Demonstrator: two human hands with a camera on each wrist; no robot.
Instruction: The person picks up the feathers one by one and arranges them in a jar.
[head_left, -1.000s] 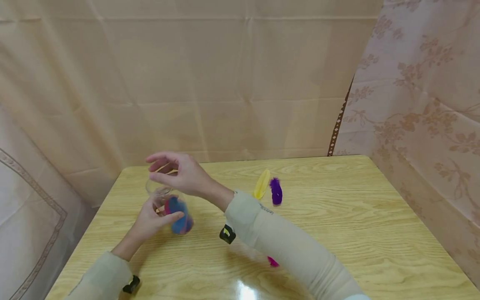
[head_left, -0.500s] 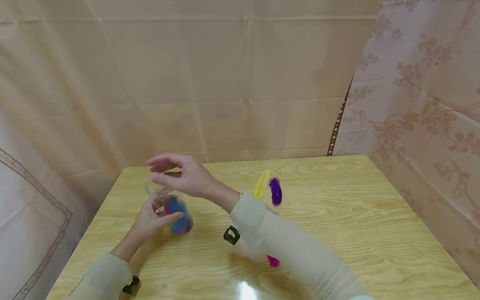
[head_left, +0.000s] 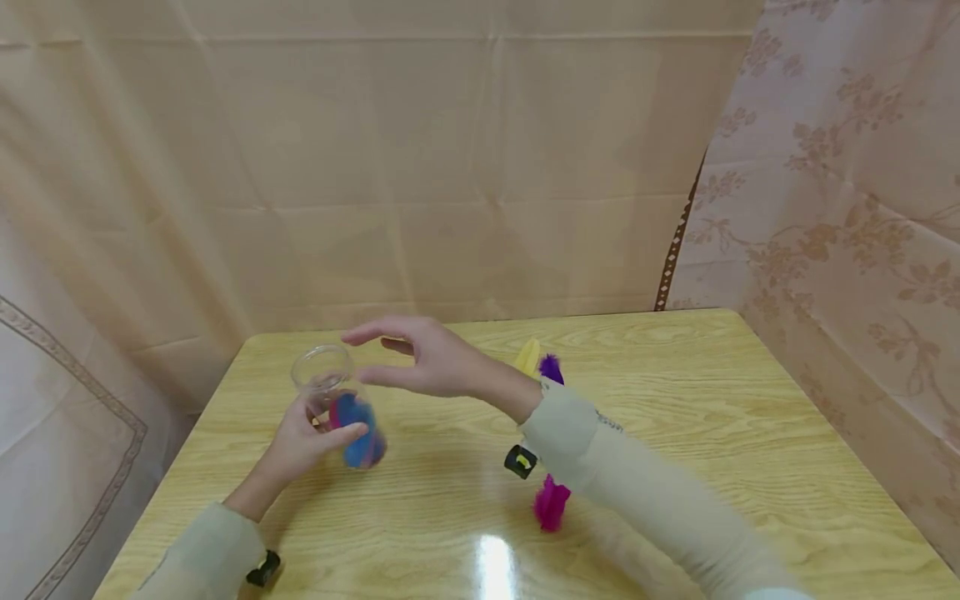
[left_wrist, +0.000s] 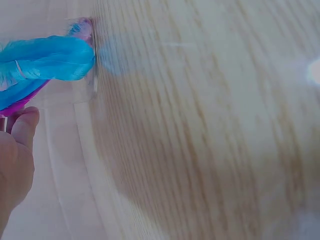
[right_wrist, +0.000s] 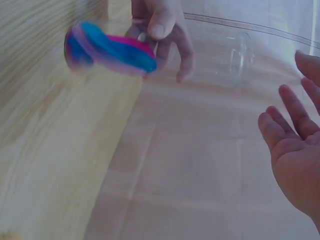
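On the left of the table, my left hand [head_left: 296, 446] grips a clear jar [head_left: 322, 364] around its middle. Blue, pink and light purple feathers [right_wrist: 112, 50] lie inside toward the jar's bottom, and the wide round mouth shows no lid. A blue feather [left_wrist: 50, 57] shows through the clear wall in the left wrist view. My right hand [head_left: 431, 358] hovers just right of the jar's mouth, fingers spread and holding nothing.
A yellow feather [head_left: 528, 357] and a purple feather [head_left: 551, 367] lie at the table's back middle, partly covered by the right sleeve. A magenta feather [head_left: 551, 504] lies nearer the front. Curtains hang behind the wooden table [head_left: 675, 375].
My right hand has moved right, away from above the jar's mouth, uncovering the rim. More of the magenta feather shows, less of the yellow and purple ones. The left hand and jar stay put.
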